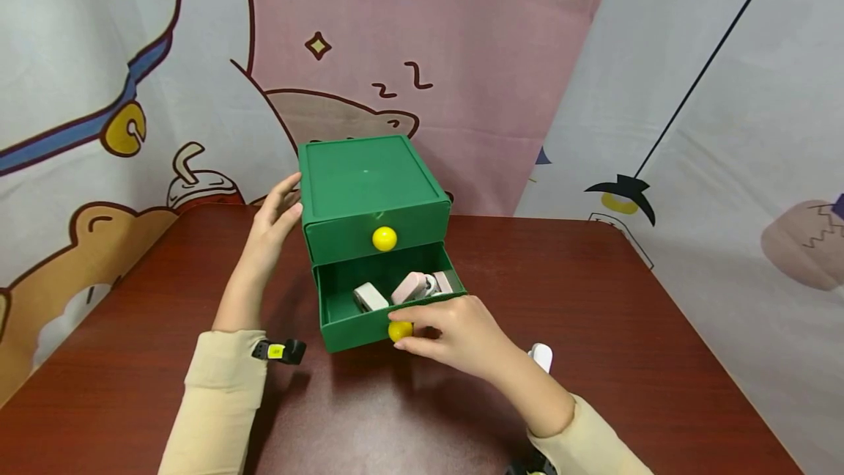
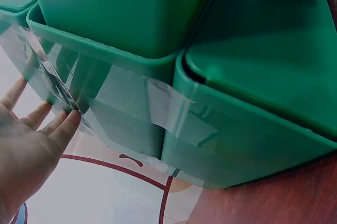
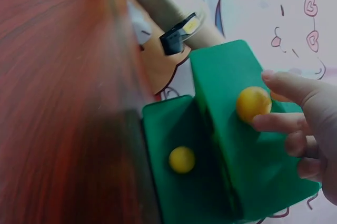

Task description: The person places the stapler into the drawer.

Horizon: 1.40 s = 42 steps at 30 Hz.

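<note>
A green drawer cabinet (image 1: 369,174) with yellow ball knobs stands on the table. The drawer below the top one (image 1: 343,332) is pulled out, its yellow knob (image 1: 399,330) pinched between the thumb and index finger of my right hand (image 1: 464,332). Inside that drawer lie a white blocky item (image 1: 371,297), a pale pink item (image 1: 409,287) and other small pieces against the right side. My left hand (image 2: 31,145) rests straight fingertips on the cabinet's side, over clear tape (image 2: 163,103). A lower drawer (image 3: 181,192) with its own knob shows in the right wrist view.
On the reddish-brown table (image 1: 593,299), a white item (image 1: 541,356) lies partly hidden behind my right forearm. A cartoon-printed cloth (image 1: 488,57) hangs behind the table's far edge. A black wrist strap (image 1: 280,351) sits at my left cuff.
</note>
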Tool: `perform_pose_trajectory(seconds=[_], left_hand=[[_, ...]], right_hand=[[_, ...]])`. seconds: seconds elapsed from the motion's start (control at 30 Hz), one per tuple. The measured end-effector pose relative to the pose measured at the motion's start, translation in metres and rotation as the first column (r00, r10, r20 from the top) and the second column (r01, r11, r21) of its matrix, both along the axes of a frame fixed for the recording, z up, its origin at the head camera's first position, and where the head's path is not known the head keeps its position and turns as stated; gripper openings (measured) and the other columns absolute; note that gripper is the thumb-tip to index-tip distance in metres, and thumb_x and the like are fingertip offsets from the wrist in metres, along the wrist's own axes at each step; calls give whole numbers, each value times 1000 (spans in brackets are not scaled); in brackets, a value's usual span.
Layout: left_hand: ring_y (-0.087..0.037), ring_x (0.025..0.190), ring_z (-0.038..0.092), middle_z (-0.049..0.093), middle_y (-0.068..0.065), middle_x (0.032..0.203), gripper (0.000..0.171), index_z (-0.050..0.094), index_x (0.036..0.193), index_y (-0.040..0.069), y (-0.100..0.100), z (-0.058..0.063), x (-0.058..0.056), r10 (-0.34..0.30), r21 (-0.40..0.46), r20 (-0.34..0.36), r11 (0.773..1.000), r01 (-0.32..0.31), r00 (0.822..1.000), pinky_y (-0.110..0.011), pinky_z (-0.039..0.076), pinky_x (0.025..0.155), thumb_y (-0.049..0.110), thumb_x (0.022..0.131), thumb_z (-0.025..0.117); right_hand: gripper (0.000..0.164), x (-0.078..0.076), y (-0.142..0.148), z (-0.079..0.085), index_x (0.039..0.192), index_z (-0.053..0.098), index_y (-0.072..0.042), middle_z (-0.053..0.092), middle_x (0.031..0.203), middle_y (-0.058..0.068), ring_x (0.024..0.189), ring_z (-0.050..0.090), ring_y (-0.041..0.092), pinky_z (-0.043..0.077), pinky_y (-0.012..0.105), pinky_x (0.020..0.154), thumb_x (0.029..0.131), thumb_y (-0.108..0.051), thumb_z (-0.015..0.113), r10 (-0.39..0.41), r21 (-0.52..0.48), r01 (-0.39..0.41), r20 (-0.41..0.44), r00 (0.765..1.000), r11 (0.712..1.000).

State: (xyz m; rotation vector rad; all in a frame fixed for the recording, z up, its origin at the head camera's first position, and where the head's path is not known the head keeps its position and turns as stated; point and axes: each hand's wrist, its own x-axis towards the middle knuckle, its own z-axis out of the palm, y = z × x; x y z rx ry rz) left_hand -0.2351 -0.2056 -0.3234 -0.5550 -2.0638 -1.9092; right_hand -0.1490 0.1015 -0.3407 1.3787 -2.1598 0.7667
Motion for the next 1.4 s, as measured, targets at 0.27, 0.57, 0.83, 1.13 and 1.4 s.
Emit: perform_pose_trajectory(seconds=[0.27,0.57,0.83,1.13,1.4], left_hand=[[-25,138,26,32,-14,148,53,31,151,14,0,0,0,3,-10,2,1000,-3,1000,-55,22,106,21,100,46],[-25,138,27,33,-14,147,54,31,151,15,0,0,0,5,-18,-1,1000,-5,1000,-55,22,106,22,100,46],[-26,138,27,32,-13,148,54,31,151,14,1,1,-1,6,-15,-7,1000,-6,1000,-54,23,106,21,99,46],[-26,138,27,32,-15,148,54,31,151,13,1,0,-2,2,-9,-11,1000,-2,1000,-55,22,106,20,99,46],[-26,138,27,32,-13,148,54,31,151,14,0,-1,-2,2,-10,-13,1000,-2,1000,-55,22,106,21,99,46]], right_hand=[[26,-6,3,-13,100,75,-16,69,88,-13,63,55,-4,44,12,58,76,-18,83,17,-30,-13,134,991,999],[26,-16,-6,-14,102,75,-14,70,88,-9,54,51,-4,43,13,55,76,-17,82,-42,-78,55,161,986,995],[28,-30,-14,-18,109,74,-17,70,90,-8,50,49,-2,42,17,51,82,-18,78,-154,-52,172,240,958,984],[27,-43,-24,-19,109,74,-17,71,91,-6,50,50,3,42,18,50,83,-18,77,-193,-64,219,280,940,974],[27,-48,-27,-19,109,74,-18,70,90,-7,56,54,5,45,20,53,82,-19,77,-189,-59,222,347,919,973]])
